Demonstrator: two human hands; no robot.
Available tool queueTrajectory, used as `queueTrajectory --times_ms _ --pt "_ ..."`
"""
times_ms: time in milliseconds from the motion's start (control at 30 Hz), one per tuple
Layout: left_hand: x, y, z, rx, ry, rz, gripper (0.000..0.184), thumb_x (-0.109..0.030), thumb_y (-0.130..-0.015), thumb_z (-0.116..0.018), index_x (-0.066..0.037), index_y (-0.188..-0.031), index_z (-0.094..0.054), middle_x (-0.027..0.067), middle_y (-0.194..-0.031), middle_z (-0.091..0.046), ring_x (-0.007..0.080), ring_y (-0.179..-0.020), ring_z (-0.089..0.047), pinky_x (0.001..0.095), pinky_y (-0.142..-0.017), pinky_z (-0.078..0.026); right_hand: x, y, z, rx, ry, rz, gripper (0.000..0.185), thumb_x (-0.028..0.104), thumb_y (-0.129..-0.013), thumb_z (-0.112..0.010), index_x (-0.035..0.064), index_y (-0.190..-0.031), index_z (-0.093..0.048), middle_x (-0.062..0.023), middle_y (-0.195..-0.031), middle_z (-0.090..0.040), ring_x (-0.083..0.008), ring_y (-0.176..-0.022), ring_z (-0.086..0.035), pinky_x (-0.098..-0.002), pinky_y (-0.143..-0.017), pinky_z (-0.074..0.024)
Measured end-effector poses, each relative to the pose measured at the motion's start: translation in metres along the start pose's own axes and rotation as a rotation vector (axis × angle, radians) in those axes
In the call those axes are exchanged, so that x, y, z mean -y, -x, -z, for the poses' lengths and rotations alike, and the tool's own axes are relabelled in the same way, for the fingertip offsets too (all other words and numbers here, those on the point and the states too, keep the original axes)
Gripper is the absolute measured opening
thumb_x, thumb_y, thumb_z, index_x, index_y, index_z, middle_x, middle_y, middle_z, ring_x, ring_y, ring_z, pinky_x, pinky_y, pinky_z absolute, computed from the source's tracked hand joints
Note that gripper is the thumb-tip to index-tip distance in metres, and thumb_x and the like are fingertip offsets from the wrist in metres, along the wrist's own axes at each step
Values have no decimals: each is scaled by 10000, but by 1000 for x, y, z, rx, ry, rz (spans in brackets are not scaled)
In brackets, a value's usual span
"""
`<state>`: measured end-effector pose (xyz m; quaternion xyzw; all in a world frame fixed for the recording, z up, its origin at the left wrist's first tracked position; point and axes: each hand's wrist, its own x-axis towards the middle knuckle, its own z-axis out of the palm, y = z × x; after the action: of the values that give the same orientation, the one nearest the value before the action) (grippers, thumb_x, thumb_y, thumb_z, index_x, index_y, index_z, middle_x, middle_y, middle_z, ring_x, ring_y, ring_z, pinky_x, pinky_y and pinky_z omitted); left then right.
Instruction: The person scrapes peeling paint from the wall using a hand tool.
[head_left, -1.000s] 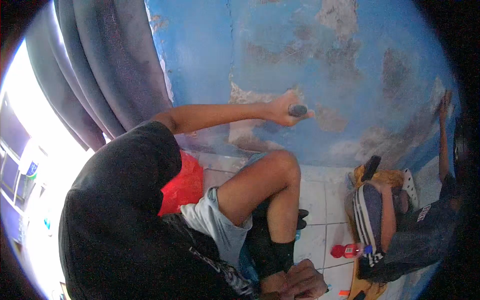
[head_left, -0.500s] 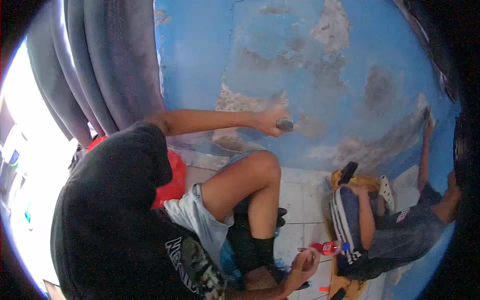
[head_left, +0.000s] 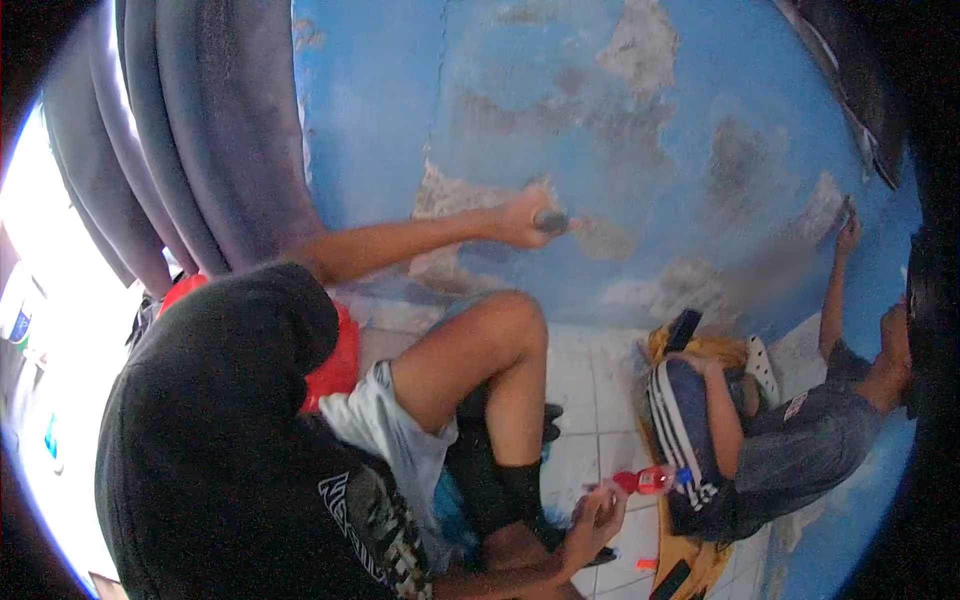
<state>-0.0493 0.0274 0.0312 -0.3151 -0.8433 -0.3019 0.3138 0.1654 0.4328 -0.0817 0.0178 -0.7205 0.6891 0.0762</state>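
My left hand (head_left: 525, 217) is closed around the dark handle of a tool (head_left: 550, 221), held against the bare patch on the blue wall (head_left: 380, 130). The tool's working end is hidden. Low in the view, my right hand (head_left: 597, 512) hangs beyond my black sock with its fingers loosely bent and apart; nothing clear shows in it. Just past its fingertips is a bottle of red liquid (head_left: 652, 481) with a blue end. I cannot tell whether fingers and bottle touch.
A co-worker (head_left: 810, 440) sits at the right, one hand (head_left: 848, 235) raised to the wall. Grey curtains (head_left: 220, 130) hang at the left. A red bag (head_left: 340, 360) is behind my bent leg. A white clog (head_left: 762, 370) and an orange piece (head_left: 647, 564) are near the co-worker.
The view has shifted, with the scene sliding left. My right hand has risen from beside my sock towards the bottle, its fingers loosening. My left hand still grips the tool at the wall.
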Motion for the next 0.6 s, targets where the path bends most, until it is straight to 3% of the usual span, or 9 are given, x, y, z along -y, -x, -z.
queueTrajectory --times_ms 33,67,167,233,267,333,433,500,600 --pt "-1 2 0 181 -90 150 348 -296 -868 -553 -30 -645 -524 121 -606 -541 205 -530 -471 373 -523 -359 16 2 -9 -59 38 -53 311 308 -878 -590 26 -983 -508 -58 -773 -559 -71 -579 -398 -208 -515 -326" --pt "-2 1 1 176 -88 150 348 -296 -868 -553 -30 -645 -524 121 -606 -541 205 -530 -471 373 -523 -359 16 2 -6 -58 43 -50 311 308 -878 -590 26 -983 -508 -58 -773 -559 -71 -579 -398 -208 -515 -326" --pt "-13 -12 19 265 -201 -14 344 -319 -861 -563 -27 -680 -549 111 -591 -525 181 -557 -490 383 -532 -367 14 -2 -4 -44 36 32 305 307 -883 -583 29 -985 -507 -53 -783 -563 -73 -584 -392 -207 -519 -332" --pt "-27 -9 38 -5 55 147 346 -347 -850 -579 -30 -713 -545 101 -581 -513 175 -568 -488 405 -545 -367 15 2 -6 -10 -47 -18 304 299 -882 -585 28 -996 -508 -58 -789 -571 -78 -605 -411 -208 -535 -343" --pt "-13 3 23 -11 50 162 346 -347 -850 -579 -30 -713 -545 101 -581 -513 175 -568 -488 405 -545 -367 13 2 -4 5 -43 -22 304 299 -882 -585 28 -996 -508 -58 -789 -571 -78 -605 -411 -208 -535 -343" --pt "30 26 -14 -324 -105 444 354 -382 -841 -593 -40 -757 -568 113 -581 -506 187 -560 -498 405 -555 -388 4 -6 -8 -15 14 22 292 284 -881 -587 27 -997 -510 -59 -787 -577 -80 -594 -419 -214 -530 -346" --pt "-5 16 -39 -374 -307 240 305 -338 -798 -631 -39 -851 -598 137 -673 -552 215 -625 -537 380 -598 -424 -20 -11 -1 -6 41 64 288 270 -875 -595 22 -998 -515 -62 -788 -582 -82 -591 -426 -216 -524 -339" --pt "-6 22 -9 325 18 21 272 -244 -755 -632 -48 -942 -616 140 -738 -589 232 -664 -563 363 -631 -448 -11 -3 -8 10 3 40 277 261 -875 -594 21 -992 -516 -65 -788 -585 -84 -596 -436 -216 -532 -350" --pt "3 8 -9 317 28 -63 235 -187 -720 -625 -42 -904 -606 101 -699 -587 215 -631 -550 361 -611 -445 -17 -2 -5 49 17 -10 255 239 -871 -597 20 -976 -518 -70 -786 -595 -98 -612 -466 -225 -550 -384"
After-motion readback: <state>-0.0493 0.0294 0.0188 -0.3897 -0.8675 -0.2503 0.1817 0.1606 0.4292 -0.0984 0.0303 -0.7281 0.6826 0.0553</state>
